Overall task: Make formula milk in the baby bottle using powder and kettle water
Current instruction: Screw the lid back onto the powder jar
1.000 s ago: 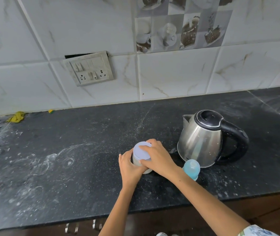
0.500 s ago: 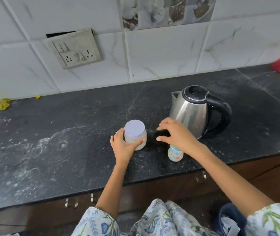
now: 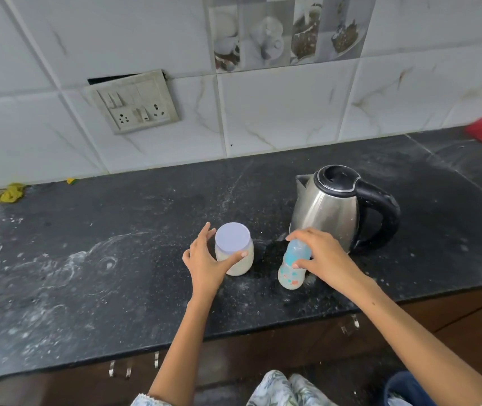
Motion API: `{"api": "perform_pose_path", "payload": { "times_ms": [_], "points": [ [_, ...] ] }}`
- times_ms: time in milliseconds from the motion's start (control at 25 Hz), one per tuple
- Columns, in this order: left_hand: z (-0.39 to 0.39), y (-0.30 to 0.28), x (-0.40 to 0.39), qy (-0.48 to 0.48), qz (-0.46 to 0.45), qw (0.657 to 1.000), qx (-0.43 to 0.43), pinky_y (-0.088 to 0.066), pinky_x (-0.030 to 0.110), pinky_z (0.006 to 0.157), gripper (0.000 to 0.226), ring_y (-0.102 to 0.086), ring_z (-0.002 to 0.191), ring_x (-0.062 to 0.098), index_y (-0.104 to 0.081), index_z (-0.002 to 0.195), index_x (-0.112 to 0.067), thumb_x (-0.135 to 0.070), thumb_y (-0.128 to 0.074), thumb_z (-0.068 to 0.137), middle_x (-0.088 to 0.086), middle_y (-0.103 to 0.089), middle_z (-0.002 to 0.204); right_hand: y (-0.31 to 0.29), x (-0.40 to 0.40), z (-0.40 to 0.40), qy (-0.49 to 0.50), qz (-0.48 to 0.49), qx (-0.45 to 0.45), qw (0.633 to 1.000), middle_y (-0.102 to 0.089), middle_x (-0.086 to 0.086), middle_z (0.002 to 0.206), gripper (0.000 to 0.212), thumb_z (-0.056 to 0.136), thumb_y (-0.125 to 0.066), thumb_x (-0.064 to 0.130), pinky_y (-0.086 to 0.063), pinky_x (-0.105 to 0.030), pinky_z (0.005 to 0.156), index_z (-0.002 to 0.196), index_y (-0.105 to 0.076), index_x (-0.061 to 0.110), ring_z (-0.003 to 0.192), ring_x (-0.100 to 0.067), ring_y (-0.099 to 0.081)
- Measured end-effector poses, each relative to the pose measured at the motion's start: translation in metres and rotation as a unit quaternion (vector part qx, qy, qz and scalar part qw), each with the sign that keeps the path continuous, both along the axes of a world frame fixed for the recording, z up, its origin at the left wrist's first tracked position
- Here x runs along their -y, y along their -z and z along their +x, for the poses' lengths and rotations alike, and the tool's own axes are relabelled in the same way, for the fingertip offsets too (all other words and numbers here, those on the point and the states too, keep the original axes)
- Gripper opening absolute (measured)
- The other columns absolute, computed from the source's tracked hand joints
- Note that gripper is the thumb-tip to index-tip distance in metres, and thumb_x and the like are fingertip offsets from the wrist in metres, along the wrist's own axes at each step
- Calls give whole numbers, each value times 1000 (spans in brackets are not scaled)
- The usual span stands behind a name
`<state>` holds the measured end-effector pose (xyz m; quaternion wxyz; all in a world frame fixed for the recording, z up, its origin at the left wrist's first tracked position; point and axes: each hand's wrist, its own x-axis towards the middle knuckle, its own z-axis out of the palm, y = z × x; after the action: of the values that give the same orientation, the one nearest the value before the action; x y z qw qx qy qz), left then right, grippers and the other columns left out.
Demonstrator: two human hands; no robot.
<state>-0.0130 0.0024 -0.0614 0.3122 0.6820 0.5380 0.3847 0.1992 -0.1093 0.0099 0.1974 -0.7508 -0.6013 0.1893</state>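
Baby bottle, just in front of kettle: right hand has left powder jar, now grips its cap. Left hand holds jar, apparently loosely. Uncapping likely next.

Right hand moved from jar to bottle.

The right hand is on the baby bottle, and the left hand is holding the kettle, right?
Not quite. The right hand is on the baby bottle, but the left hand is holding the powder jar, not the kettle, which stands untouched behind the bottle. The head view shows this.
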Motion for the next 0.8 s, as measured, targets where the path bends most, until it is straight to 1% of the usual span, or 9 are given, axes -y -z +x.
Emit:
{"api": "perform_pose_path", "payload": {
  "times_ms": [80,160,280,360,480,560,680,800],
  "points": [
    [-2,-8,-5,27,11,999,-40,-11,27,100,95,-39,127,12,-40,137,-28,-53,-83,56,-10,-55,131,-2,-18,-8,-2,26,-2,1000,-59,-1,121,50,79,-77,14,-53,-40,88,122,-51,22,108,-22,-58],
    [-4,-13,-8,42,23,996,-70,-11,26,98,87,-40,125,13,-46,133,-30,-50,-84,57,-10,-54,131,-5,-38,-13,-4,42,12,999,-60,-3,119,49,78,-77,12,-53,-37,86,119,-51,18,106,-22,-59],
    [-6,-11,-12,51,49,994,-82,-14,25,93,71,-44,119,11,-55,122,-33,-48,-84,58,-14,-58,123,-4,-63,-13,-21,42,40,998,-53,-5,121,51,76,-79,9,-51,-38,89,120,-54,16,106,-25,-58],
    [-8,-9,-14,35,63,994,-86,-17,26,93,66,-46,117,11,-59,118,-32,-48,-83,59,-14,-60,120,1,-71,-7,-37,31,31,998,-48,-3,122,52,75,-78,6,-51,-40,91,120,-55,17,107,-24,-56],
    [-10,-9,-16,21,78,991,-103,-20,29,95,64,-48,115,12,-62,115,-29,-51,-82,59,-12,-63,117,8,-75,4,-64,30,-23,997,-47,2,118,51,74,-78,3,-53,-41,93,116,-56,22,110,-20,-53],
    [-11,-8,-16,25,87,990,-111,-20,29,94,66,-49,113,13,-62,115,-29,-58,-79,58,-12,-64,116,12,-75,10,-79,31,-48,995,-46,5,118,51,75,-77,2,-53,-42,94,116,-56,25,112,-19,-52],
    [-12,-9,-16,29,94,988,-119,-19,27,91,70,-48,113,13,-62,114,-30,-69,-66,56,-13,-64,116,14,-77,14,-89,40,-55,994,-44,7,122,51,79,-73,0,-51,-40,99,119,-56,26,118,-17,-50],
    [-12,-11,-14,38,103,983,-145,-21,28,89,71,-49,114,16,-62,115,-29,-71,-60,58,-12,-64,118,12,-72,12,-90,36,-33,995,-43,5,130,53,83,-69,1,-48,-35,103,128,-51,25,122,-16,-49]
  ]
}}
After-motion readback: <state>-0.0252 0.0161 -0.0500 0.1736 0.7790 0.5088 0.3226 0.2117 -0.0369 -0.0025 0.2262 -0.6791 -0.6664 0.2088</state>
